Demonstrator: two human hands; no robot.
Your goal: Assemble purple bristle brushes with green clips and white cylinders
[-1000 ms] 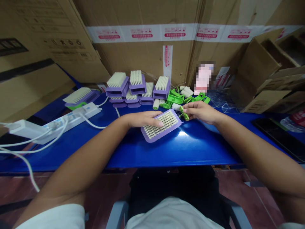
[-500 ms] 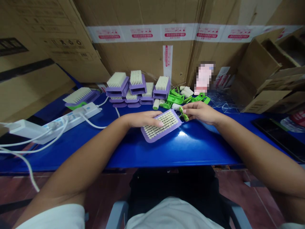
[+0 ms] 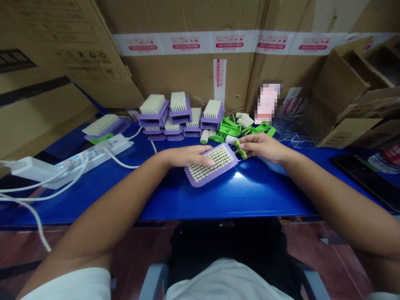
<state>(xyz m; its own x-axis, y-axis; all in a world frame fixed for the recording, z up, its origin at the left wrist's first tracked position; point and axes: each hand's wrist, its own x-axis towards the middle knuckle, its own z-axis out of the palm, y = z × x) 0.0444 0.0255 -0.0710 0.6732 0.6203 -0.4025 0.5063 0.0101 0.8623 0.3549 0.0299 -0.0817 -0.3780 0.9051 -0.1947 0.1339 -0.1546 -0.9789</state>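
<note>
My left hand [image 3: 192,156] grips a purple brush [image 3: 215,164] with cream bristles facing up, its thumb lying over the bristles and the other fingers hidden underneath. Between the fingertips of my right hand [image 3: 261,146] is a small green plastic piece [image 3: 240,149], held close against the brush's right end. A thin dark part, perhaps a spring, shows between the green piece and the brush. Just behind both hands lies a pile of green plastic parts [image 3: 230,128] with white rollers [image 3: 204,136] beside it.
Several purple brushes [image 3: 153,110] are stacked at the back of the blue table [image 3: 231,204]. Another brush [image 3: 104,125] lies left, near a white power strip [image 3: 90,160] with cables. Cardboard boxes [image 3: 193,71] stand behind; a black phone-like slab [image 3: 362,181] rests at right.
</note>
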